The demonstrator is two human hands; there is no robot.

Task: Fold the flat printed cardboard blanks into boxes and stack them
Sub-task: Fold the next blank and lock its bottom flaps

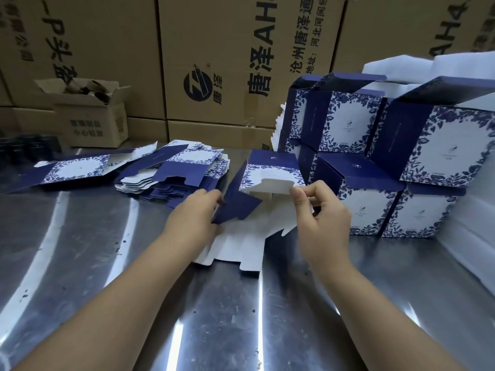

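Observation:
A blue-and-white printed cardboard blank [249, 210] lies half raised on the metal table [107, 263], white inside facing up. My left hand [197, 214] grips its dark blue side flap at the left. My right hand [320, 207] pinches the white edge of the lifted floral panel at the right. A pile of flat blanks [174, 175] sits beyond my left hand. One more flat blank [72, 170] lies further left. Several folded boxes [388, 156] stand stacked in two layers at the right.
Large brown shipping cartons [214, 62] form a wall behind the table. A small open carton [91, 113] stands at the back left, with dark objects [24, 148] beside it. White foam sheets [434, 68] rise behind and beside the box stack.

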